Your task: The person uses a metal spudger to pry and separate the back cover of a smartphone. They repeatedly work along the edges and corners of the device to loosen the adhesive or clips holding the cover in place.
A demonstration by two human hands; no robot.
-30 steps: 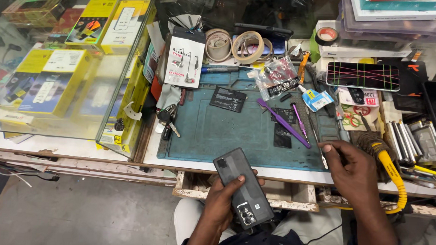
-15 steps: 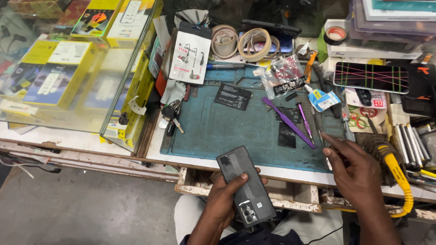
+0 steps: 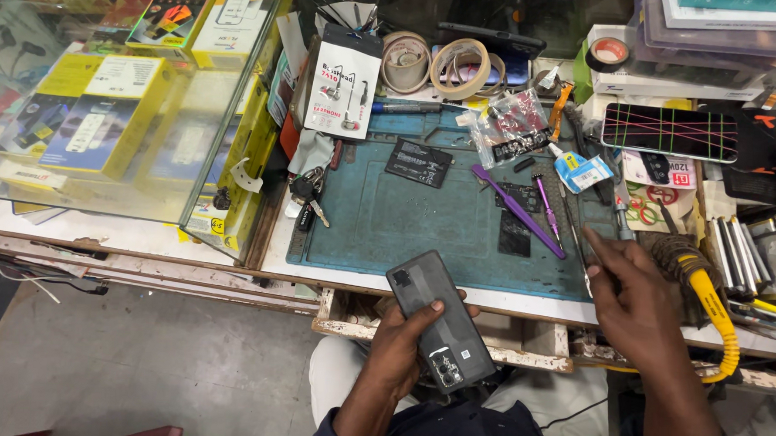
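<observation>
Dark phone: a black smartphone (image 3: 440,321) lies back-up in the left hand (image 3: 408,350), held over the lap just below the bench edge; the thumb sits on its back, the fingers wrap beneath.
Left grip: closed around the phone's lower half.
Right hand: the right hand (image 3: 633,294) rests at the right edge of the teal work mat (image 3: 388,222), fingertips drawn together near a thin metal tool (image 3: 578,252); whether they actually pinch it cannot be told.
Doing it well: judging from this, the phone should stay level and firmly cradled, and the slim tool be taken by its shaft without nudging the purple pry tools (image 3: 519,211) beside it.
Packages, left: yellow-and-blue boxes (image 3: 105,114) stacked inside a glass case (image 3: 145,199).
Packages, centre: a white earphone card (image 3: 344,81) stands at the mat's top, beside tape rolls (image 3: 438,65).
Packages, right: a clear bag of small parts (image 3: 505,127); a small blue-and-white sachet (image 3: 579,172).
Labels: a black battery (image 3: 418,163) with a white-printed sticker lies on the mat.
</observation>
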